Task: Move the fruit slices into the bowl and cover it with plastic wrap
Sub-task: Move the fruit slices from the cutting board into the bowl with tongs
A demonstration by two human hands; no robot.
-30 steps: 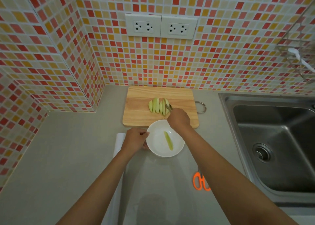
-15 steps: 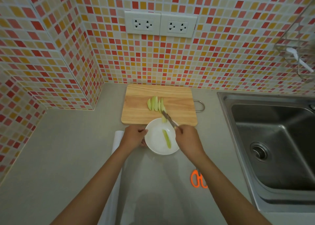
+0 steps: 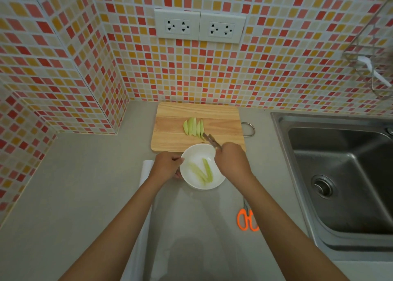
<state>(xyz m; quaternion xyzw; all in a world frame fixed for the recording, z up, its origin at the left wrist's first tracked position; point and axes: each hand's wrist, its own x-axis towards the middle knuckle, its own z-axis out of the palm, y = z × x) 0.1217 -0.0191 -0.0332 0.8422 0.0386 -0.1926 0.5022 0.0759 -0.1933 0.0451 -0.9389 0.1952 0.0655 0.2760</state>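
A white bowl [image 3: 197, 155] stands on the counter just in front of a wooden cutting board [image 3: 170, 129]. Two green fruit slices [image 3: 202, 171] lie in the bowl. Several more slices [image 3: 194, 126] stand side by side on the board. My left hand [image 3: 168, 165] holds the bowl's left rim. My right hand [image 3: 231, 159] grips metal tongs [image 3: 210, 141] over the bowl's far right rim; their tips touch the rightmost slice on the board. A roll of plastic wrap [image 3: 146, 168] lies left of the bowl, with a clear sheet [image 3: 191, 227] pulled out under the bowl.
Orange-handled scissors [image 3: 246, 219] lie on the counter to the right of my right arm. A steel sink [image 3: 340, 174] fills the right side. Tiled walls with two sockets [image 3: 200, 26] close off the back and left.
A second slice now lies in the bowl. My right hand has swung the tongs from over the bowl back toward the slices on the board. My left hand has stayed on the rim.
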